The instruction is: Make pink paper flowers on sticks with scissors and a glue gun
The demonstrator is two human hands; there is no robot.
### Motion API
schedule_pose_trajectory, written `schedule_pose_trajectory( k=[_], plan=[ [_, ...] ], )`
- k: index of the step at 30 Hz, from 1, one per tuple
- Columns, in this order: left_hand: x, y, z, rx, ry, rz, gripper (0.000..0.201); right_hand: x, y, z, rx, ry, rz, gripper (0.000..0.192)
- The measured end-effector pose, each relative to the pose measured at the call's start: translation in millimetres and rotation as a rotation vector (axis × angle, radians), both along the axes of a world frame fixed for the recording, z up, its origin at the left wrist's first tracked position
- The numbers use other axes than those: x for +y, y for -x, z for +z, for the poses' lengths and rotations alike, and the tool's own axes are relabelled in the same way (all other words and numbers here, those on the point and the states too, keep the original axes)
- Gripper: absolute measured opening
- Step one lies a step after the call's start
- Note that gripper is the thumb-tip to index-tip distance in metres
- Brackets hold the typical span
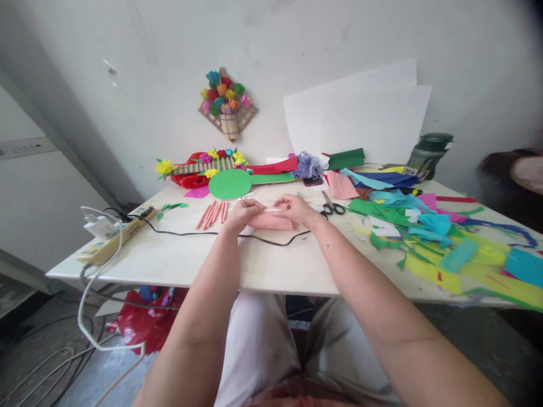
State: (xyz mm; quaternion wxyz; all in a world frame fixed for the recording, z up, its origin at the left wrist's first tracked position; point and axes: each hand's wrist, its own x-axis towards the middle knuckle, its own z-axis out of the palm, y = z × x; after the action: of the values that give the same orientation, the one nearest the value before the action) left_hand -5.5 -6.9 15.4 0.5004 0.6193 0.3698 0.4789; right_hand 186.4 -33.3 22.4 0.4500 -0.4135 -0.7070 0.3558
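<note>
Both hands meet near the middle of the white table. Between my left hand (pixel 246 213) and my right hand (pixel 296 208) runs a thin white stick (pixel 272 210), its ends pinched by the fingers of each. A sheet of pink paper (pixel 274 222) lies just under the fingers; I cannot tell whether they grip it too. Several rolled pink paper sticks (pixel 212 214) lie left of my left hand. To the right of my right hand rest black-handled scissors (pixel 333 207). Behind the hands is a green paper disc (pixel 230 184).
A black cable (pixel 190 233) crosses the table from a yellow power strip (pixel 114 234). Coloured paper scraps (pixel 441 249) cover the right side. A dark green bottle (pixel 429 156) stands at the back right. Paper flowers (pixel 212 161) and a purple yarn bundle (pixel 307 165) lie along the wall.
</note>
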Motion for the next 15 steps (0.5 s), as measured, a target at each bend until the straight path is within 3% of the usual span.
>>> schedule_pose_trajectory(
  k=[15],
  plan=[
    [2.7,1.9,-0.6,-0.047,-0.014,0.103,0.021,5.2,1.3,-1.0,0.159,-0.009,-0.083,0.025]
  ],
)
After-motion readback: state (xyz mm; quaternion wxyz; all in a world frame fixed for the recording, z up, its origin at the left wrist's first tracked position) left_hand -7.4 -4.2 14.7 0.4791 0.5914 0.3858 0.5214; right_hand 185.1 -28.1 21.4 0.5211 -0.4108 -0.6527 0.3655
